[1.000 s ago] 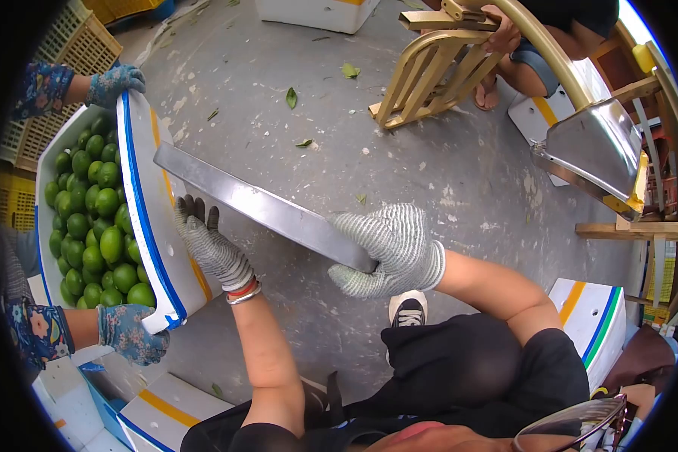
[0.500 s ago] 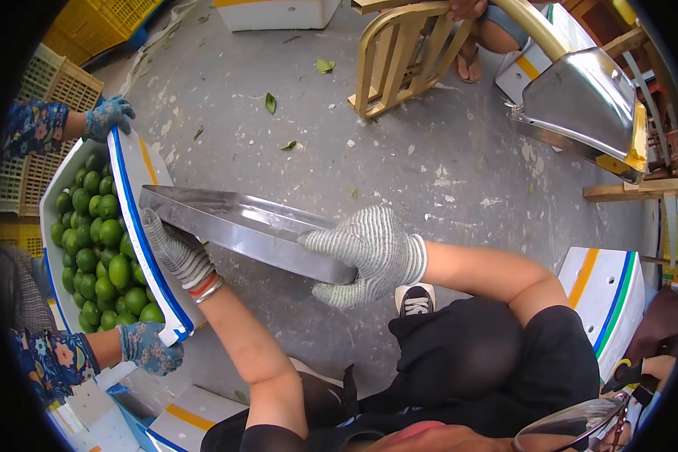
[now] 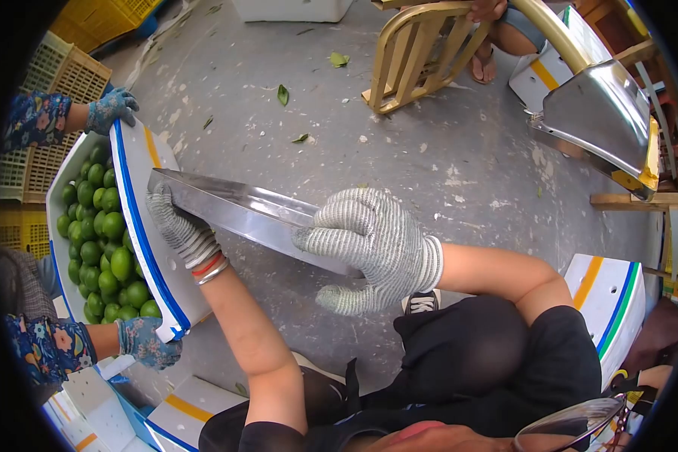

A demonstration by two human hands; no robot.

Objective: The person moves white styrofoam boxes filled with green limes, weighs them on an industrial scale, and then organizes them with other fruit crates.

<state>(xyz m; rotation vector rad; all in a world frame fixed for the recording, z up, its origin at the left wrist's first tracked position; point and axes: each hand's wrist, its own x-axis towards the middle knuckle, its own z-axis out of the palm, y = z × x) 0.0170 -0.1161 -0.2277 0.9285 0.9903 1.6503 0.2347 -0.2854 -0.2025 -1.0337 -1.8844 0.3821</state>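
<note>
My left hand (image 3: 181,226), in a grey-striped knit glove, curls around the left end of a long, shallow metal tray (image 3: 233,215). Its back lies close to the white wall of a foam box (image 3: 147,192) filled with green limes (image 3: 105,241). My right hand (image 3: 380,252), gloved the same way, has the tray's right end between its fingers and thumb. The thumb stands apart below the metal, and the palm side is hidden. Another person's gloved hands (image 3: 113,109) hold the tilted lime box by its far and near corners.
Yellow crates (image 3: 117,19) and beige crates (image 3: 53,75) stand at left. A person's hand (image 3: 488,9) touches a slatted yellow frame (image 3: 422,56) beyond. A metal chute (image 3: 599,113) is upper right, a white foam box (image 3: 606,297) at right. Leaves (image 3: 282,95) lie on the grey floor (image 3: 233,113).
My right hand's fingers and thumb have spread wider at the tray's right end. My left hand stays at the left end. The whole view has shifted slightly.
</note>
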